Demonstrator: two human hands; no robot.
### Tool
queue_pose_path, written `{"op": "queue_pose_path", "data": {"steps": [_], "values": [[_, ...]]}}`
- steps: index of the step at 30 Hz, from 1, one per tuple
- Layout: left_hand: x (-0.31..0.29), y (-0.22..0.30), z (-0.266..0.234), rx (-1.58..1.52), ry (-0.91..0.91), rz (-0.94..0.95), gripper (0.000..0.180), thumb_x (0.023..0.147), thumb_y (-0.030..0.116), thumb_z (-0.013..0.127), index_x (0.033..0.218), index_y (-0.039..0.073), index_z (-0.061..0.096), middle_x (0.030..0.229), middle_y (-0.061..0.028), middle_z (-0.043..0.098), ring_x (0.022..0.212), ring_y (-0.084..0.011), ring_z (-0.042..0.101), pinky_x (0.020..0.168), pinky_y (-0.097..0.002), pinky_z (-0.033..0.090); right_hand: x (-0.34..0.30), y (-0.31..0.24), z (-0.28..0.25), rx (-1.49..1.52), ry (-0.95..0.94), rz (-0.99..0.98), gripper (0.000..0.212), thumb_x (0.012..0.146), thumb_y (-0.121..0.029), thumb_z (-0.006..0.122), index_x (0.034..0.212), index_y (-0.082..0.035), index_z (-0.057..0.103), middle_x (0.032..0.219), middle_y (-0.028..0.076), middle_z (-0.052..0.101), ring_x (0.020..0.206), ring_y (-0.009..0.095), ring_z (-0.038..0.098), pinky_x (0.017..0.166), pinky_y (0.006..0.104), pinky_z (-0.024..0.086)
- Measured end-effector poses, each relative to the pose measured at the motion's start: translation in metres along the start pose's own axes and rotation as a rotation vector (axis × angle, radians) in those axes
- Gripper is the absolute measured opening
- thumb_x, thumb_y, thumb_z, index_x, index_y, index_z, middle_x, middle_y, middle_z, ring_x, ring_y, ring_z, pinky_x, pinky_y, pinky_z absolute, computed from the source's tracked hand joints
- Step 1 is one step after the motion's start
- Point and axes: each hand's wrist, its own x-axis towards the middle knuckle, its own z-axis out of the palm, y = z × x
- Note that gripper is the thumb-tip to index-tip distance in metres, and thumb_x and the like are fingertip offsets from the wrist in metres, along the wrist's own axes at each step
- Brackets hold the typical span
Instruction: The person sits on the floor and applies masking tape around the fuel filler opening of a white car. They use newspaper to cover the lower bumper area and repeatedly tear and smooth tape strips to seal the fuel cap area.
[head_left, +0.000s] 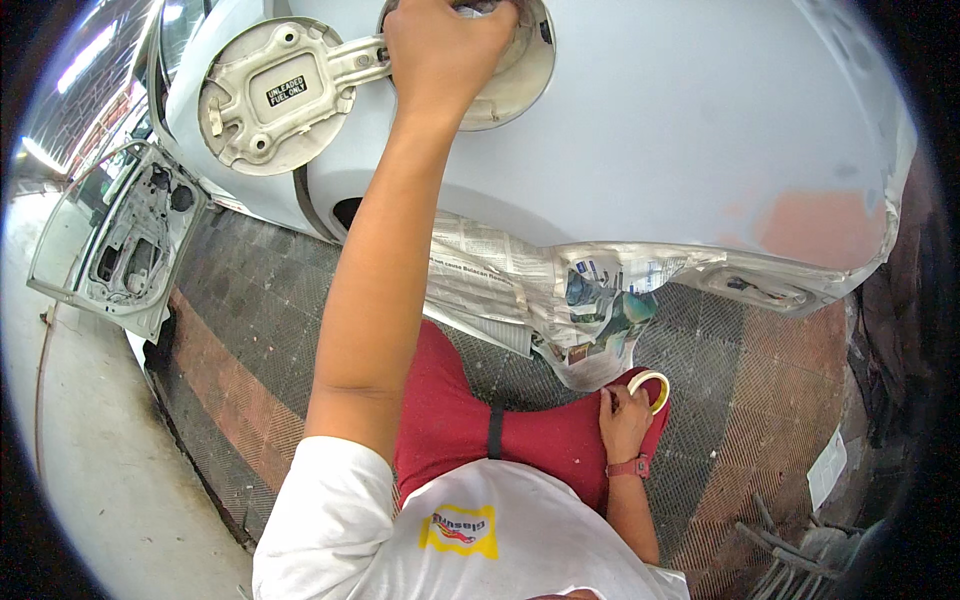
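My left hand (450,50) reaches up to the round fuel filler recess (520,90) in the grey car body panel (650,130). Its fingers look curled, but the top edge of the picture cuts them off, and what they grip is hidden. Beside it, the off-white fuel door (275,95) stands swung out to the left on its hinge arm. Low on the right, my right hand (625,425) rests by my red-clothed leg, its fingers closed on the rim of a roll of masking tape (665,392).
Newspaper masking (590,310) hangs along the panel's lower edge. A reddish patch (820,228) marks the panel at right. A detached-looking car door (135,240) stands open at left. Patterned mats (240,300) cover the floor; dark metal bars (800,550) lie at lower right.
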Motion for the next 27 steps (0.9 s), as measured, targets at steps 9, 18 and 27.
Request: {"op": "queue_pose_path", "data": {"steps": [9,18,27], "values": [[0.011,-0.015,0.005,0.031,-0.034,-0.018,0.026,0.088,0.022,0.082,0.099,-0.001,0.087,0.095,-0.0184,0.085,0.091,-0.0311,0.082,0.088,-0.0407,0.062,0.002,0.000,0.001,-0.001,-0.005,-0.005,0.023,0.097,-0.028,0.081,0.100,-0.006,0.081,0.096,0.022,0.072,0.097,0.044,0.069,0.084,0.0581,0.055],[0.006,-0.010,0.008,0.162,0.036,-0.038,0.028,0.088,0.025,0.083,0.099,0.000,0.087,0.098,-0.0215,0.084,0.095,-0.0368,0.082,0.091,-0.0445,0.063,0.001,-0.002,0.002,0.002,0.003,0.008,0.023,0.097,-0.028,0.082,0.099,-0.005,0.081,0.095,0.022,0.072,0.096,0.044,0.069,0.084,0.0574,0.055],[0.009,-0.012,0.011,0.180,0.082,0.034,0.036,0.087,0.029,0.083,0.105,-0.002,0.087,0.104,-0.0232,0.084,0.101,-0.0381,0.082,0.096,-0.0437,0.063,-0.001,0.009,0.001,0.002,0.006,-0.007,0.024,0.097,-0.028,0.082,0.099,-0.004,0.081,0.096,0.022,0.072,0.097,0.043,0.069,0.085,0.0567,0.055]]}}
